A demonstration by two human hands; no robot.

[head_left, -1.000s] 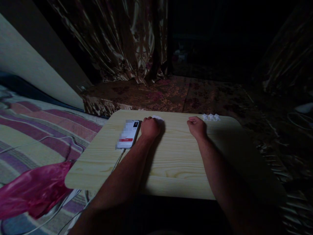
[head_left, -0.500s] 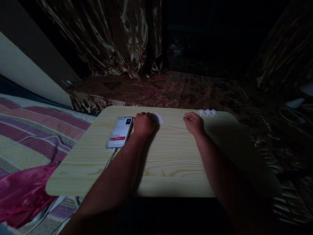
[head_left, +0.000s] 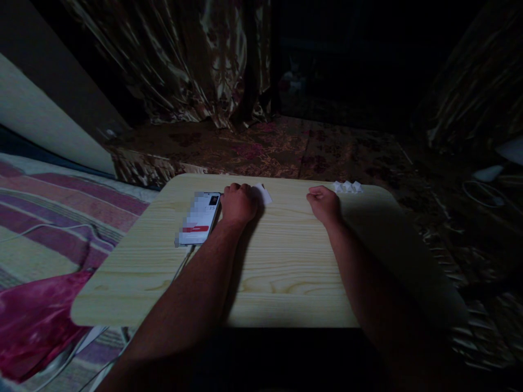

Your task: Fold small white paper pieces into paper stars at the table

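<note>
My left hand point(head_left: 239, 203) rests on the wooden table as a loose fist, knuckles up, between a phone and some white paper. The phone point(head_left: 199, 218) lies face up to its left with the screen lit, and a cable runs from its lower end. From behind the hand's right side, pieces of white paper point(head_left: 262, 194) stick out, partly hidden by the hand. My right hand point(head_left: 324, 204) is a closed fist on the table, thumb side up. Just beyond it, three small white folded paper shapes point(head_left: 347, 187) stand in a row by the far edge.
The pale wood-grain table point(head_left: 286, 272) has rounded corners. To the left is a bed with a striped cover point(head_left: 49, 207) and a shiny pink cloth point(head_left: 41, 321). Patterned curtains point(head_left: 229, 71) hang behind, and the room is dim.
Both hands keep their place and stay closed. The white paper beside my left hand shows slightly more separated edges. My view has shifted a little, and the phone's displayed number has changed.
</note>
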